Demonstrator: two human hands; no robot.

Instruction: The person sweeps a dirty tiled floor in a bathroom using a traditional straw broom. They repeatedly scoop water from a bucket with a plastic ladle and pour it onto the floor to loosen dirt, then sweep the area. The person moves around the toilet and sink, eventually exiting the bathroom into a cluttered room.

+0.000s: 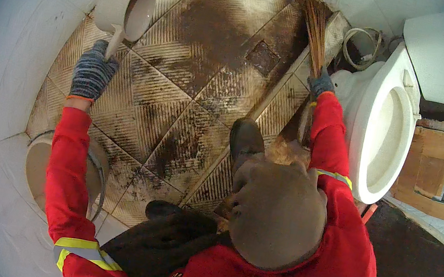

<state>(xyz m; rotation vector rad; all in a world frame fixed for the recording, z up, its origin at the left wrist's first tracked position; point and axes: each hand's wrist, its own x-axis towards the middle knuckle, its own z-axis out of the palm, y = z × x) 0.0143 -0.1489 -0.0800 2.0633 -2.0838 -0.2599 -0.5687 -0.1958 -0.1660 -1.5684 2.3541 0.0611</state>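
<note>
My left hand (94,71), in a grey striped knit glove, is closed on the handle of a pale plastic dipper (115,8). The dipper is tilted sideways near the left wall, its mouth facing right. In my gloved right hand (321,85) is a stick broom (315,30), gripped at its near end. Its bristles reach the wet, brown-stained floor by the far right corner. Dark, muddy water spreads over the ridged tiles (173,112) and around a square floor drain (263,57). Under my left forearm stands a beige bucket (39,165) with a handle, partly hidden.
A white toilet bowl (388,138) stands close to my right arm, with a white cistern (441,58) beside it. A coiled pale hose (361,47) lies behind the bowl. A raised edge (277,95) crosses the floor. Farther right is a wooden frame (433,202).
</note>
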